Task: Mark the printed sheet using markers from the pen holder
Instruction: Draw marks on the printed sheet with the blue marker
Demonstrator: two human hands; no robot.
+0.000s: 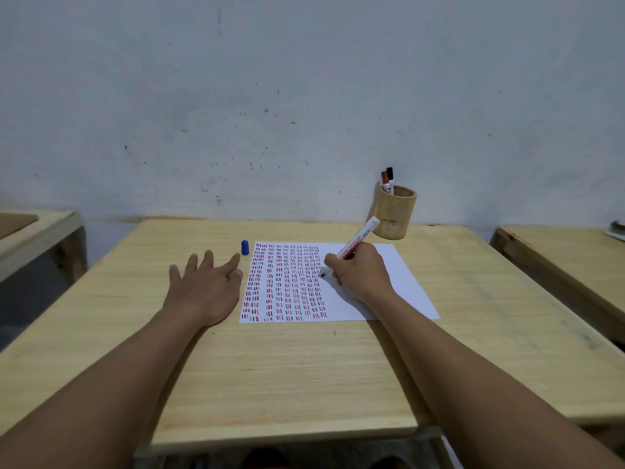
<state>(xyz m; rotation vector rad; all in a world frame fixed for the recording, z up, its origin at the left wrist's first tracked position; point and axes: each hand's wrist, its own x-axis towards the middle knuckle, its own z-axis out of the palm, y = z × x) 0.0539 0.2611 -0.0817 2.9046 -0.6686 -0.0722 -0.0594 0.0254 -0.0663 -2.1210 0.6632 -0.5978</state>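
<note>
A white printed sheet (402,282) lies on the wooden table (287,367), its left two thirds filled with columns of short red, blue and black dashes. My right hand (360,274) grips a white marker (358,240) with red lettering, its dark tip touching the sheet at the edge of the marked area. My left hand (204,286) rests flat on the table just left of the sheet, fingers spread, holding nothing. A blue cap (245,247) stands upright near the sheet's top left corner. The wooden pen holder (394,213) at the back right holds a red-capped and a black-capped marker (387,181).
A scuffed white wall rises right behind the table. Another wooden table (568,265) stands to the right across a narrow gap, and a third one (33,238) to the left. The near half of my table is bare wood.
</note>
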